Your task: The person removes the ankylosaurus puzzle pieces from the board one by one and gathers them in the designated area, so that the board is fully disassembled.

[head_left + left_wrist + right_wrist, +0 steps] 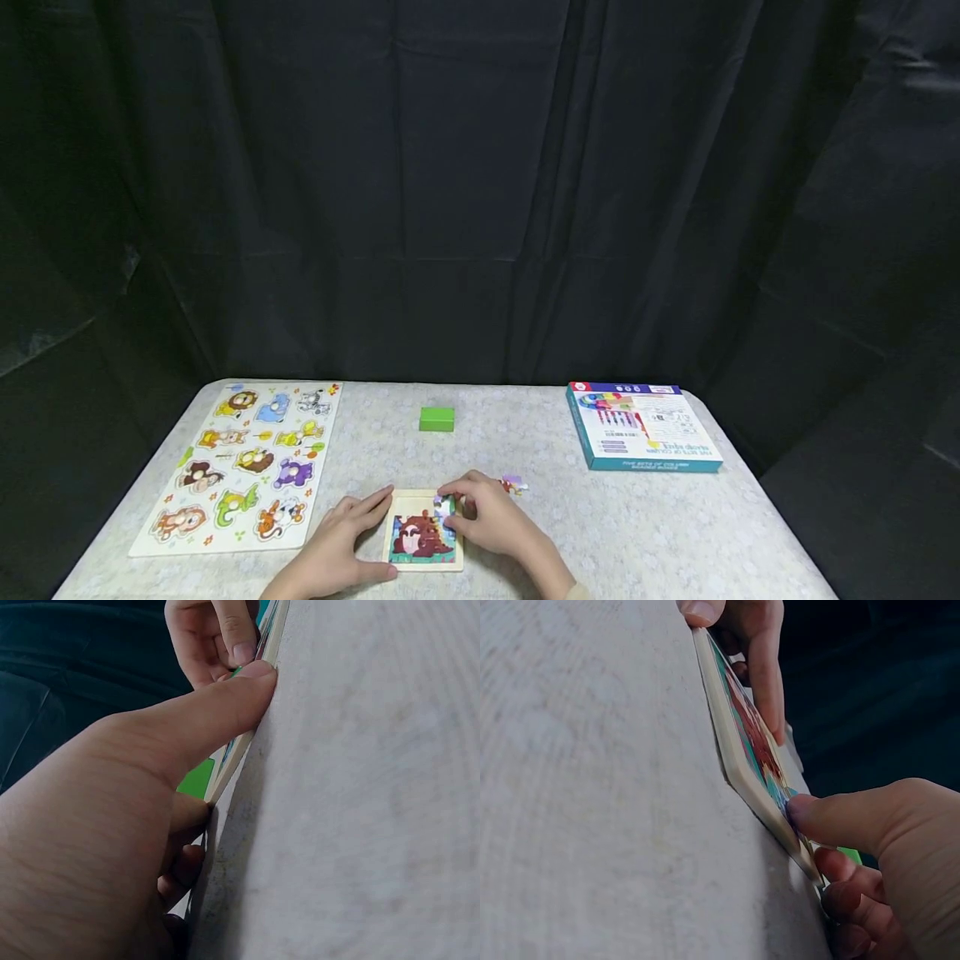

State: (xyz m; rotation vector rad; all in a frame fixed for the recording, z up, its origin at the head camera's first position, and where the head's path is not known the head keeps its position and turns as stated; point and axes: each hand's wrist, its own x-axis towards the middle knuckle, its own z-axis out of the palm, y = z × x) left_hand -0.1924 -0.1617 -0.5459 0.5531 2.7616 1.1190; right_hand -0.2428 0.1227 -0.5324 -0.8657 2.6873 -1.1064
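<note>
The left hand (341, 542) braces the small puzzle board (422, 537) at the counter's (660, 533) near edge, thumb and fingers clasping its side, seemingly to keep it from sliding, while the right hand (487, 515) pinches a puzzle piece (444, 505) over its top corner. The pale speckled counter also carries an animal puzzle (243, 467), a green block (437, 418) and a box (641, 427); black curtains hang behind.

a pale wooden puzzle board (422, 533) with glossy printed pieces lies on a matt, speckled tablecloth (645, 533).
</note>
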